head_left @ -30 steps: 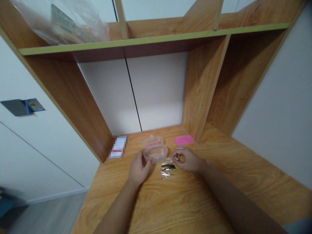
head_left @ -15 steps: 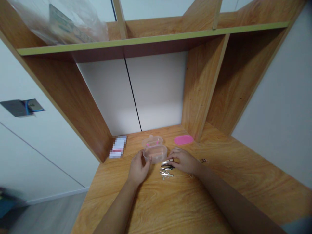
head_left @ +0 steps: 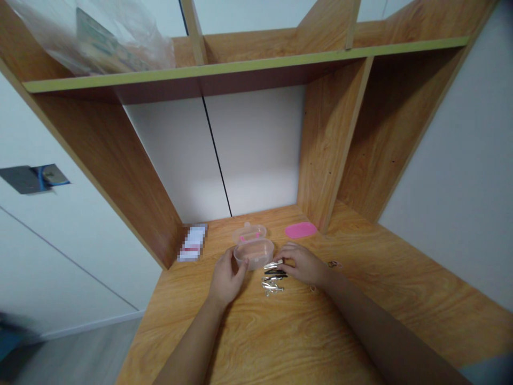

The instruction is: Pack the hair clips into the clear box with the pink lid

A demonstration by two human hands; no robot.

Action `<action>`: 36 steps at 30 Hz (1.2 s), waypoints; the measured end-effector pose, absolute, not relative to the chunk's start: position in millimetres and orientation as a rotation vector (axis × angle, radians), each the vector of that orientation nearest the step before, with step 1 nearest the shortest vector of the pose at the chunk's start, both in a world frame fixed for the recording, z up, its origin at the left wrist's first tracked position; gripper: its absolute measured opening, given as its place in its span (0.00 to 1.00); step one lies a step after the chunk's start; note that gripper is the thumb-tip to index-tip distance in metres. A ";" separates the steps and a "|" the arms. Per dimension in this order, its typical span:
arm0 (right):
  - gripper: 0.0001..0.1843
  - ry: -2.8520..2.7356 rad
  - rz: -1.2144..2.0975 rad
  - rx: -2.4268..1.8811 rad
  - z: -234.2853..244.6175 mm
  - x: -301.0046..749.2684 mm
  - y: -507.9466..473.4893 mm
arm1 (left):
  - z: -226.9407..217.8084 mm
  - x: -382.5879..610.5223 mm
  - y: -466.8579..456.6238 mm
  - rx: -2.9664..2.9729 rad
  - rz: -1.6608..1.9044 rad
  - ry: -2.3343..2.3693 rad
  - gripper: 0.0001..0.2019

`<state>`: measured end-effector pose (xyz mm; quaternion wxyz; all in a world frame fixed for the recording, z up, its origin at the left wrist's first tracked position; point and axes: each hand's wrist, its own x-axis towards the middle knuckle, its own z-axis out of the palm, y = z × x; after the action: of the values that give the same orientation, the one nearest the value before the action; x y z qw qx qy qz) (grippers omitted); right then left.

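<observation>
A clear oval plastic box [head_left: 256, 260] stands on the desk with its hinged lid [head_left: 249, 233] folded open toward the back. My left hand [head_left: 225, 278] is closed around the box's left side, thumb at the front wall. Just in front of the box lie several hair clips [head_left: 272, 287], silver ones and at least one black clip [head_left: 276, 273], in a loose column. The fingertips of my right hand [head_left: 301, 264] pinch a silver hair clip [head_left: 272, 264] at the top of that column, close to the box's right front. My fingers cover part of this clip.
A pink oval piece [head_left: 300, 230] lies behind my right hand, near the upright divider [head_left: 332, 155]. Small hair ties [head_left: 334, 264] lie right of my right wrist. A blurred-out card or packet [head_left: 193, 242] rests at the left. Overhead, a shelf [head_left: 240, 64] carries a plastic bag [head_left: 116, 43].
My right fingers have shifted slightly on the silver clip, leaving the black clip beneath more visible. The left hand and box stay put; the whole view has drifted slightly.
</observation>
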<state>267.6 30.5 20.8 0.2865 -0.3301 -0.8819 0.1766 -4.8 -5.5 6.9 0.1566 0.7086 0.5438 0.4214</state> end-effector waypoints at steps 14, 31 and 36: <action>0.09 -1.925 0.528 -0.846 29.2 259.3 22.5 | 8.9 -3.8 -6.5 2.010 1.195 1.465 0.19; 0.13 -2.003 0.489 -1.091 9.4 262.6 29.5 | 9.6 -1.2 -10.7 2.161 1.153 1.356 0.26; 0.12 -2.073 0.445 -1.053 14.1 264.3 28.9 | 7.6 -2.0 -10.1 2.175 1.141 1.360 0.26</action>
<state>264.3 28.9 14.1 0.3778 -0.4117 -0.8109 0.1739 -2.0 -10.1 7.6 0.1661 0.7638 0.4778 0.4009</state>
